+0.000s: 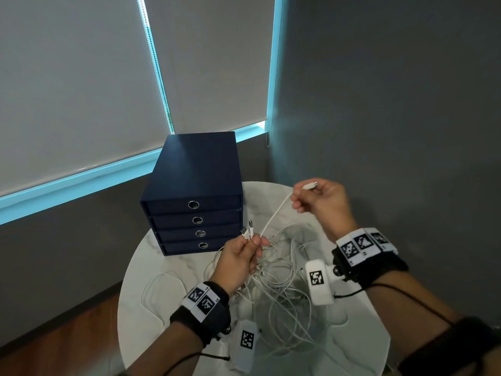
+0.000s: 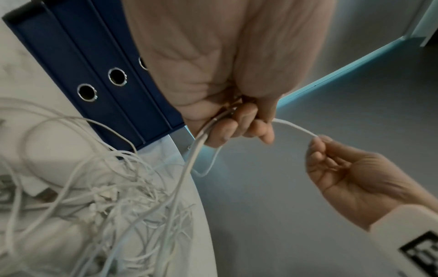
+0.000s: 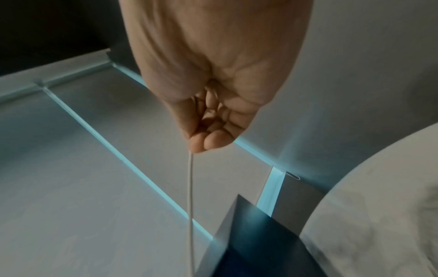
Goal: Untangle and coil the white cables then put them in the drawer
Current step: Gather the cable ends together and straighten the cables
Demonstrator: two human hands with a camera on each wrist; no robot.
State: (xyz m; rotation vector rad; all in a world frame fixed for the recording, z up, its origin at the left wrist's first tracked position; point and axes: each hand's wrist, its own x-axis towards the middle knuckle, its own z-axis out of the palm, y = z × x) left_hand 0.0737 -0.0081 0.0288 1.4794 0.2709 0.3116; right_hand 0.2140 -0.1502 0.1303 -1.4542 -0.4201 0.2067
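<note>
Two hands are working above a round white marble counter (image 1: 151, 316). Beneath them a tangle of white cables (image 1: 284, 283) is lying in a loose heap on the counter, just in front of a dark blue drawer unit (image 1: 193, 185) with four drawers, all of them closed. The left hand (image 1: 238, 260) is clenching around a bunch of strands lifted from the heap, with two connector ends (image 1: 248, 230) sticking up past its fingers (image 2: 239, 121). The right hand (image 1: 324, 203) is pinching one cable end near its plug (image 1: 310, 185) (the plug is poking out above the thumb), raised higher than the left hand. One cable (image 1: 273, 217) is running taut between the two hands. Both wrists are wearing black bands with printed markers (image 1: 202, 301).
</note>
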